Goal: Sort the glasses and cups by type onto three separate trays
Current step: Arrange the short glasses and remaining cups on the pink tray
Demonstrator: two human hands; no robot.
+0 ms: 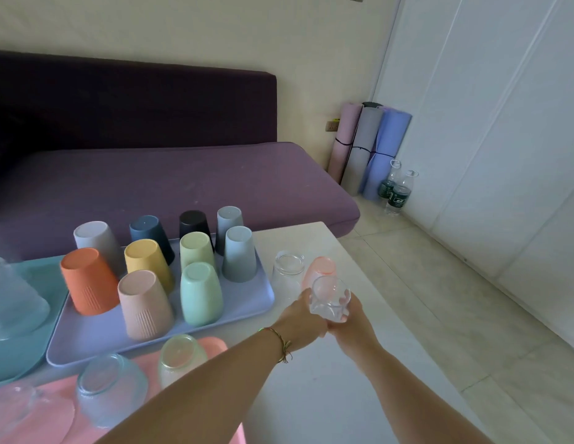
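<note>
Both my hands hold one clear glass [329, 299] upside down above the white table: my left hand [303, 318] grips its left side, my right hand [351, 318] its right. Just behind it stand a pink-tinted glass [320, 267] and another clear glass [288, 270], both inverted on the table. The lilac tray [247, 312] carries several coloured plastic cups upside down. A pink tray [212, 342] near me bears a green-tinted glass [179, 355] and a blue-tinted glass [111, 384]. The teal tray [32, 354] at left holds a frosted glass [13, 299].
The white table [327, 395] ends at its right edge above a tiled floor. A purple sofa [183, 174] stands right behind the table. Rolled mats [372, 145] and two water bottles [396, 190] stand in the far corner.
</note>
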